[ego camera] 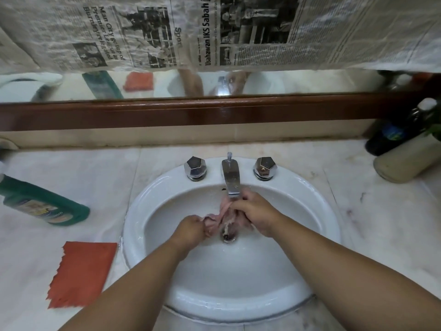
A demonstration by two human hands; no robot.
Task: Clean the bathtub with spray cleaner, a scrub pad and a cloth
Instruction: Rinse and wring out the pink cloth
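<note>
Over the sink (152, 199), both hands grip a pink cloth (216, 217) under the tap (231, 179); left hand (191, 229) pinches one end, right hand (256, 215) bunches the other; water seems to be running; a slack corner could slip into the drain (228, 236).

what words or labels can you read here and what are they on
"Man City ... top of Premier League as Burnley relegated": headline on the newspaper
"Sport": same newspaper
"Usahawan IKS Sabah ja", cut off: same newspaper
Newspaper small print: too small
green bottle label: too blurred
dark bottle label: too blurred
</note>
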